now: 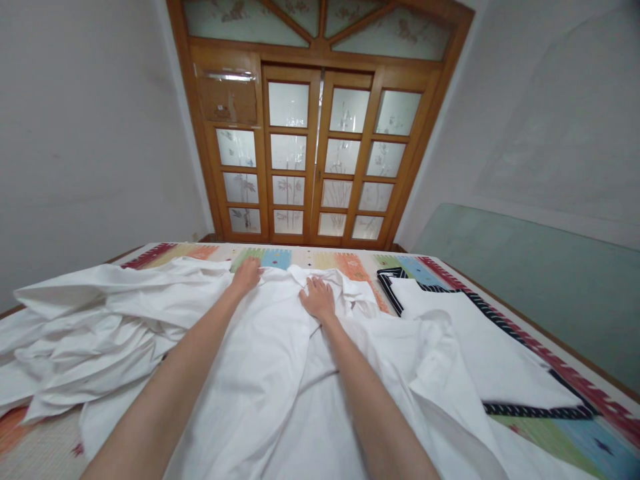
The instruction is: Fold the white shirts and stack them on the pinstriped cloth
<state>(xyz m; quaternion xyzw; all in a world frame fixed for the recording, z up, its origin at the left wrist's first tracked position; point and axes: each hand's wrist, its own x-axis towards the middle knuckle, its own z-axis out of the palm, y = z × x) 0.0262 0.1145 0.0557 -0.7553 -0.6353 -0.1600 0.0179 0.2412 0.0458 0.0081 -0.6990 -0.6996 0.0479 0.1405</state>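
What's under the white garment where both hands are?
The multicoloured patterned cover shows just past the far edge of the white garment, so it likely continues beneath. Anything directly under the garment is hidden.

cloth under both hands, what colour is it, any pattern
The cloth is white, with no pattern visible, best seen in the head view.

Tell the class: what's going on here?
A person's bare left hand and right hand both touch the far part of a white garment, spread in wrinkles over a patterned cover. Rumpled white cloth lies to the left, and a white piece with black striped edging lies to the right. Whether either hand grips is unclear.
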